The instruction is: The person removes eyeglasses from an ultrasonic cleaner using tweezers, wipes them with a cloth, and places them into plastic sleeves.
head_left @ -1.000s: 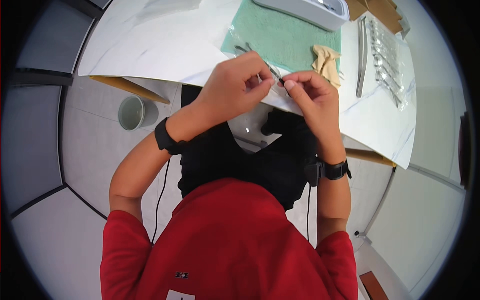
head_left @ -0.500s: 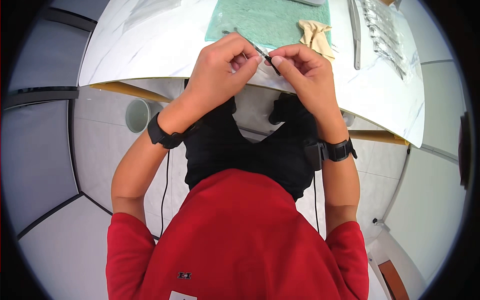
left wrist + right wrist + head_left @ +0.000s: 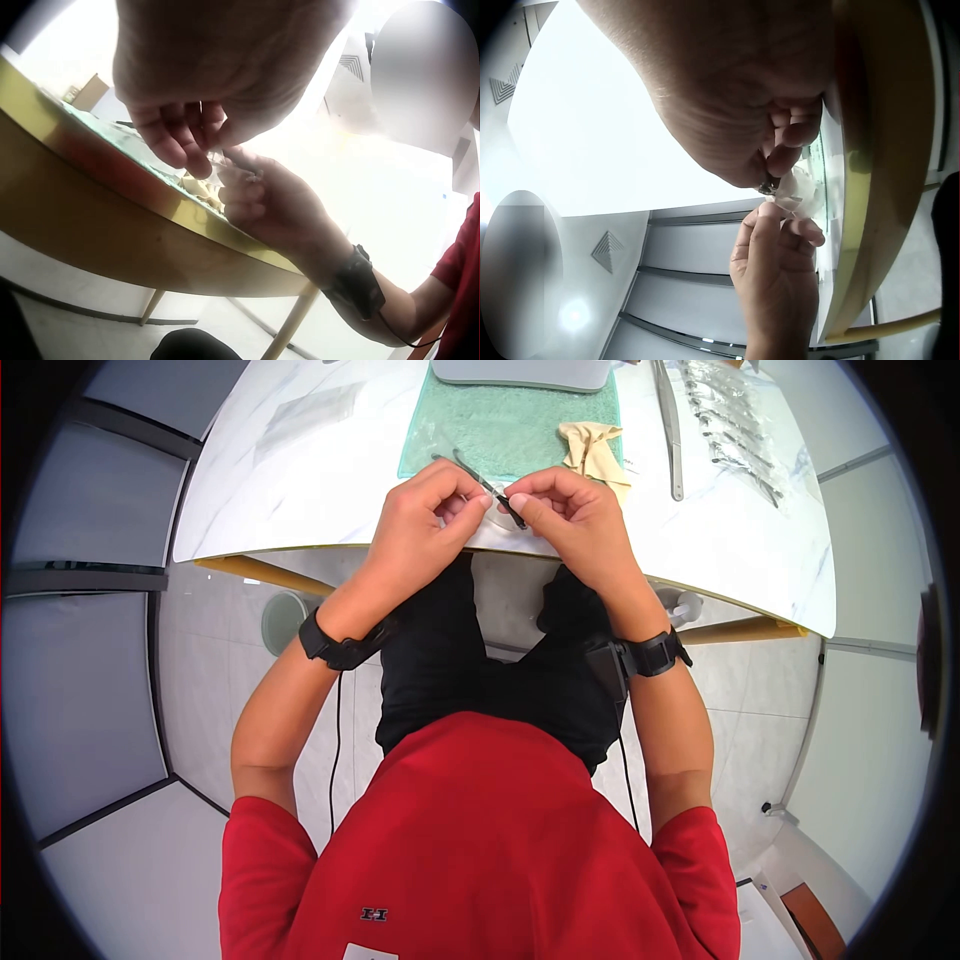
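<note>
Both hands meet close over the table's near edge, around a pair of eyeglasses (image 3: 513, 511) with thin dark arms and clear parts. My left hand (image 3: 425, 520) pinches them between thumb and forefinger, and dark curved tips stick out beyond its knuckles. My right hand (image 3: 580, 525) pinches the black part at the other end with thumb and forefinger. In the right wrist view a clear lens-like piece (image 3: 799, 191) shows between the two hands. Much of the eyeglasses is hidden by fingers.
A green towel (image 3: 520, 420) lies ahead, bearing a beige cloth (image 3: 592, 448) and a white box-shaped device (image 3: 525, 372). Metal tweezers (image 3: 670, 435) and several clear packets (image 3: 730, 430) lie to the right; a flat clear bag (image 3: 305, 420) lies left. A bin (image 3: 285, 622) stands below.
The head view has shifted, so hands and table sit further left in it. Both hands keep their pinch on the eyeglasses, with only small finger movements.
</note>
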Tool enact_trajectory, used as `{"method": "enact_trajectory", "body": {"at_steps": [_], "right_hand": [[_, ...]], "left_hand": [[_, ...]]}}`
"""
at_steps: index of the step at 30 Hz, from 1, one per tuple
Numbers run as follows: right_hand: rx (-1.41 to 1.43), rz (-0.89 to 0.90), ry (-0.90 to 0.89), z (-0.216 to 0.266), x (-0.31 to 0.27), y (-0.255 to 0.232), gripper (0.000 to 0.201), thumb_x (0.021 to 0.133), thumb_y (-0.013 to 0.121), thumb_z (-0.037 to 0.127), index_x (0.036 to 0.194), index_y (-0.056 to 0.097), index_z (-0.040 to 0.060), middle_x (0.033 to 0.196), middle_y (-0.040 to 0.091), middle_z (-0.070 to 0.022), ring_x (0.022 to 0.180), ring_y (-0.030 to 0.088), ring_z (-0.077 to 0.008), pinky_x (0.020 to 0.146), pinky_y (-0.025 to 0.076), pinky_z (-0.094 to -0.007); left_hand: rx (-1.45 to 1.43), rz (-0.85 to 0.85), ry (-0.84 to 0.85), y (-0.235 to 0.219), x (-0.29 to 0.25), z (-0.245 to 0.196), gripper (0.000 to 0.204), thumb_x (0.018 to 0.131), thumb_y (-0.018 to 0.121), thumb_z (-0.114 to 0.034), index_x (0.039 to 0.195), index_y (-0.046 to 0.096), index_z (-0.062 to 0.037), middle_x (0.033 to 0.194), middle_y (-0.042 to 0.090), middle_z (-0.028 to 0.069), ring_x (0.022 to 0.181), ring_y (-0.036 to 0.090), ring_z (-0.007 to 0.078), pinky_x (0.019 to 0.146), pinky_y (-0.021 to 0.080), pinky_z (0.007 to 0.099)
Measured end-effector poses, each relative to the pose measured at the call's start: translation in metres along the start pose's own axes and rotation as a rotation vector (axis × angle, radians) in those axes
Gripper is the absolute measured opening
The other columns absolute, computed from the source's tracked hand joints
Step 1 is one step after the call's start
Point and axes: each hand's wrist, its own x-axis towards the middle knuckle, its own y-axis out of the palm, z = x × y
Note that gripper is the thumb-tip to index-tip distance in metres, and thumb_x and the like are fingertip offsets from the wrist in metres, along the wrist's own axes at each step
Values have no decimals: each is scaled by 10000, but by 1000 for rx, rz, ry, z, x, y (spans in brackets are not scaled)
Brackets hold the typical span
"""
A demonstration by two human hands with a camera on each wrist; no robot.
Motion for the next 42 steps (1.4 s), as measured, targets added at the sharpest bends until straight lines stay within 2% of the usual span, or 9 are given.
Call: {"method": "enact_trajectory", "body": {"at_steps": [8,20,29,31,35,38,40,41,42], "right_hand": [[22,16,92,5,1,2,162,941,720,120,1032,725,-14,818,696,2,698,588,-29,623,475,-186],[16,48,160,9,7,0,159,915,736,62,1050,714,-19,863,725,-18,721,614,-29,651,498,-183],[103,97,277,26,9,-3,208,929,695,28,1126,669,-33,945,741,-64,768,629,-38,657,469,-170],[89,93,296,29,10,-5,208,932,689,26,1129,664,-35,952,742,-70,770,630,-41,652,461,-169],[171,86,290,26,11,-10,190,931,682,19,1116,663,-19,942,739,-73,776,623,-37,661,445,-170],[161,71,277,21,13,-16,190,925,687,21,1112,666,-10,933,737,-69,784,627,-40,664,443,-172],[170,75,280,18,14,-18,191,920,690,20,1108,667,-6,930,736,-67,790,633,-44,664,443,-174],[159,50,265,18,14,-19,193,915,690,14,1106,667,-2,928,736,-66,793,639,-49,669,445,-178],[151,24,251,17,14,-20,197,909,690,8,1104,668,2,926,736,-64,797,644,-55,673,448,-182]], "left_hand": [[-171,-5,-97,2,-1,5,79,980,638,-39,935,624,24,906,627,36,724,639,94,653,513,229],[-467,-3,-287,8,-1,20,80,1005,623,-73,973,623,0,855,638,13,720,633,74,672,517,227],[-340,-52,-128,2,-7,11,72,965,651,-27,1026,625,0,992,633,41,779,643,91,687,507,225],[-172,-149,-2,-1,-10,3,145,920,672,9,1056,624,-6,1040,623,61,795,642,112,690,503,238],[-155,-221,27,-8,-37,-7,201,889,674,38,1076,624,-17,1051,623,72,813,640,139,694,500,248],[-126,-160,74,-17,-74,-5,186,883,668,48,1051,634,-25,1029,633,93,806,642,184,687,507,261],[1,24,-10,-21,-109,12,155,864,704,14,998,636,-25,999,655,107,787,656,236,679,524,300],[8,23,-26,-25,-131,24,155,864,704,14,998,636,-25,999,655,107,787,656,236,679,524,300],[160,167,-150,-30,-154,38,137,850,720,-18,958,637,-30,984,660,115,801,665,267,685,531,345]]}}
